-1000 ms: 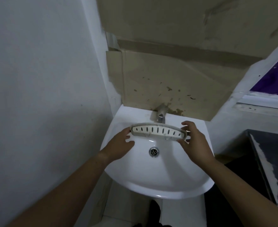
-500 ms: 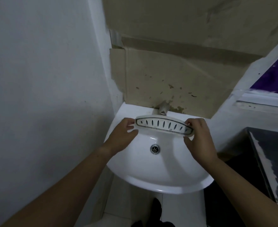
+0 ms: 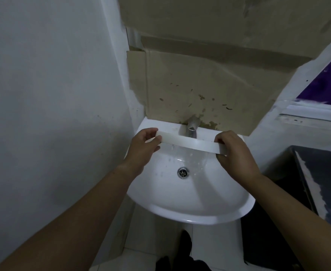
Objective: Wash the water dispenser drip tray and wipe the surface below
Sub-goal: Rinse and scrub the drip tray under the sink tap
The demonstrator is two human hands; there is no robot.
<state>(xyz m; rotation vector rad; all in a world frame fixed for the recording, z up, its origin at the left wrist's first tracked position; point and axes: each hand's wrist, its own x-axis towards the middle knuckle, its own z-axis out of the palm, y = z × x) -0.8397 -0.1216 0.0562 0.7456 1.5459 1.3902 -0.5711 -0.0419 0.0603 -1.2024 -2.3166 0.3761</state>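
The white drip tray (image 3: 190,142) is held edge-on over the white sink (image 3: 190,214), just below the metal tap (image 3: 192,127). Its plain side wall faces me and the slotted top is turned away. My left hand (image 3: 144,148) grips its left end and my right hand (image 3: 235,153) grips its right end. Water spills from under the tray and splashes in the basin around the drain (image 3: 183,172).
A stained cardboard sheet (image 3: 199,85) covers the wall behind the tap. A grey wall (image 3: 53,94) stands close on the left. A dark counter (image 3: 320,182) sits at the right, with a white ledge (image 3: 313,114) and purple panel above it.
Both hands have tipped the tray from slotted-face-up to edge-on under the tap. Water now runs off it into the basin, which was dry before.
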